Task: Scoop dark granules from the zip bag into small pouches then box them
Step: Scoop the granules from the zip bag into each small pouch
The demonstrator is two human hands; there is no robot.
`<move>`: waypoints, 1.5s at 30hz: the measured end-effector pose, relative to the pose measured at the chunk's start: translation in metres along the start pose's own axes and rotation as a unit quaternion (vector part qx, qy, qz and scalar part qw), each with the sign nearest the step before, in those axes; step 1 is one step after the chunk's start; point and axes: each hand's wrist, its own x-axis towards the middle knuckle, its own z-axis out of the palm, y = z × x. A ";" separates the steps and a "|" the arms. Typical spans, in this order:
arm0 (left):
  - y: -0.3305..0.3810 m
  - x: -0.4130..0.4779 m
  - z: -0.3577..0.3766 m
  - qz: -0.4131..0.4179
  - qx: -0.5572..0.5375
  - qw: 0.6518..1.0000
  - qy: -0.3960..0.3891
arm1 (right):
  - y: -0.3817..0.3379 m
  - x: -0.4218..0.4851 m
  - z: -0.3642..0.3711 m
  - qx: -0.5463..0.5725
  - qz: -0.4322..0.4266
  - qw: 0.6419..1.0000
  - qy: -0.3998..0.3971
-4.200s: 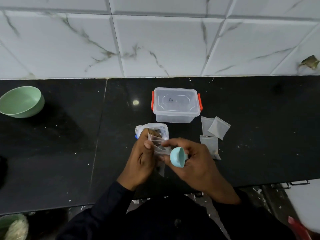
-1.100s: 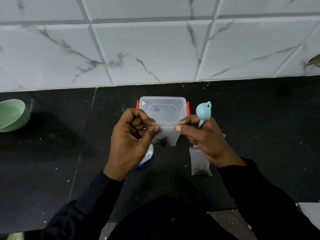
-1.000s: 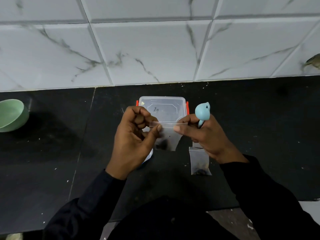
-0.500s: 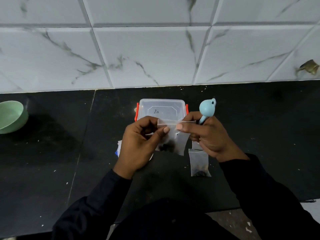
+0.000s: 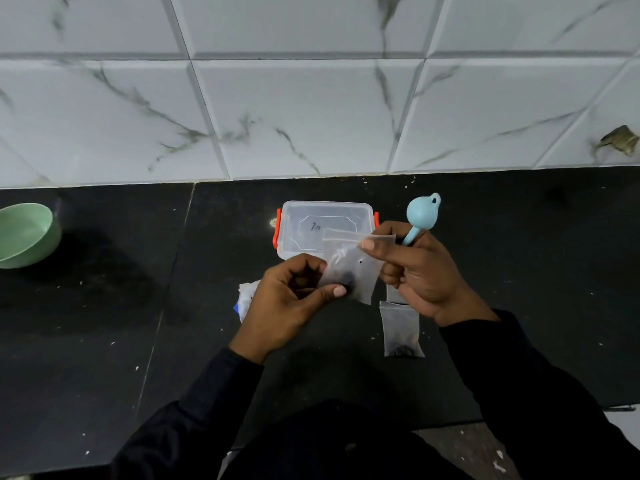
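A small clear pouch point(image 5: 356, 268) with dark granules at its bottom hangs between my hands above the black counter. My right hand point(image 5: 417, 271) pinches its top edge and also grips the handle of a light blue scoop point(image 5: 420, 213), bowl pointing up. My left hand point(image 5: 291, 299) pinches the pouch's lower left corner. Behind the pouch stands a clear plastic box point(image 5: 311, 223) with its lid on and orange clips. A filled pouch point(image 5: 400, 334) lies flat on the counter under my right wrist. The zip bag point(image 5: 246, 299) peeks out behind my left hand, mostly hidden.
A green bowl point(image 5: 24, 233) sits at the far left of the counter point(image 5: 104, 323). A white marble-tiled wall point(image 5: 311, 98) rises right behind the box. The counter's front edge runs just before my body.
My left hand has slid from the pouch's top edge down to its lower left corner. My right hand keeps the top edge and the scoop. The pouch now hangs tilted.
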 end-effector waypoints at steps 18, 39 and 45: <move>-0.001 -0.009 -0.005 0.034 0.039 0.998 0.034 | 0.000 -0.001 -0.015 -0.153 -0.113 0.982 0.004; 0.002 -0.021 -0.008 0.031 0.178 0.983 0.020 | -0.012 0.012 -0.014 -0.333 -0.211 0.907 -0.146; -0.001 -0.028 -0.009 0.028 0.188 0.982 0.000 | -0.009 0.012 -0.011 -0.356 -0.202 0.901 -0.147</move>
